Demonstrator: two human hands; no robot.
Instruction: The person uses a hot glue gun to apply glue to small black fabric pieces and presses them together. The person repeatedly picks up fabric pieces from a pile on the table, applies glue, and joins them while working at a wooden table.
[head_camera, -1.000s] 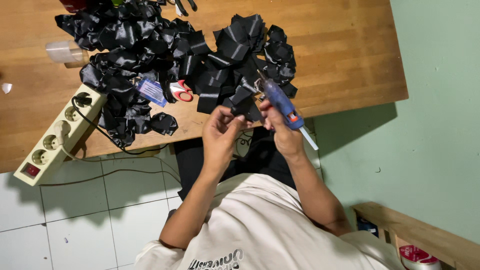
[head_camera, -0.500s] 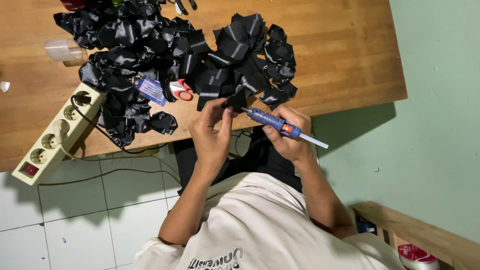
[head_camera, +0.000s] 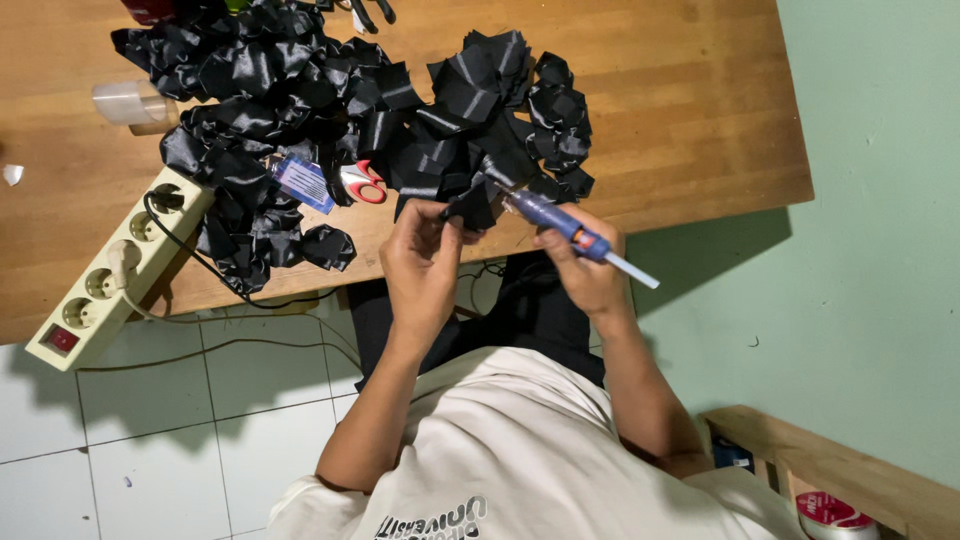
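Observation:
My right hand (head_camera: 588, 268) grips a blue glue gun (head_camera: 556, 222) with a clear glue stick poking out behind; its nozzle points left at a small folded piece of black ribbon (head_camera: 472, 204). That piece is pinched by my left hand (head_camera: 420, 262) just over the near edge of the wooden table (head_camera: 690, 110). A big heap of folded black ribbon pieces (head_camera: 330, 100) covers the table beyond my hands.
Red-handled scissors (head_camera: 362, 183) and a small blue card (head_camera: 302, 182) lie in the heap. A cream power strip (head_camera: 110, 275) with a plug and black cord hangs over the left table edge. A tape roll (head_camera: 128, 103) sits far left. Green wall to the right, white floor tiles below.
The glue gun has swung from pointing up to lying almost level, its nozzle now on the ribbon piece. My left hand has shifted slightly toward the table.

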